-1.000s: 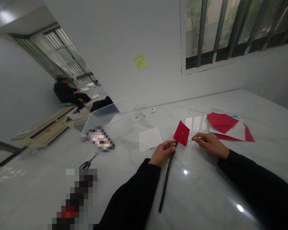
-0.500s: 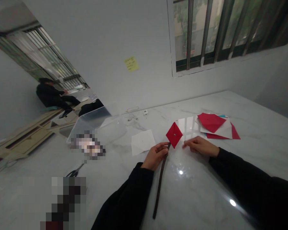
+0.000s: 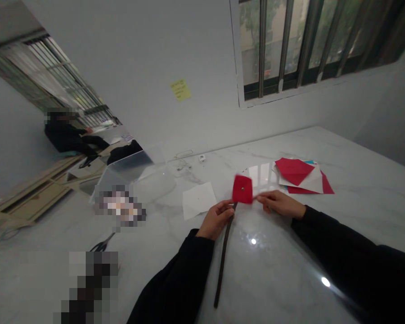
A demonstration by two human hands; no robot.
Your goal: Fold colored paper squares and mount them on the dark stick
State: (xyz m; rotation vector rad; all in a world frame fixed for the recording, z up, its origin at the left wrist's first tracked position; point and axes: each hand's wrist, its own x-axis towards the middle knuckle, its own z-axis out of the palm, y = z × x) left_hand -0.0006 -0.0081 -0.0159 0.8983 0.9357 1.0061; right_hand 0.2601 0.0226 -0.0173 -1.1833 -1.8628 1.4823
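Note:
My left hand [image 3: 218,219] is closed round the upper part of a dark brown stick [image 3: 224,258]. At the top of this stick sits a small red paper pinwheel [image 3: 242,191], with a shiny pin at its middle and its edges slightly blurred. My right hand [image 3: 279,204] has its index finger stretched toward the pinwheel's right edge, the other fingers loosely curled and holding nothing. Its fingertip is at or very near the paper; contact is hard to tell. The stick's lower end points down toward me over the white marbled table [image 3: 276,265].
Red, white and blue paper sheets [image 3: 297,173] lie stacked at the right. A white sheet [image 3: 197,201] lies left of the pinwheel. Scissors [image 3: 101,245] and a clear plastic bin [image 3: 135,173] are farther left. A thin cable [image 3: 184,157] lies by the wall. A person [image 3: 67,135] sits in the background.
The pinwheel has turned from a diamond stance to a square one. My right index fingertip has come closer to its edge. My left hand keeps its hold on the stick.

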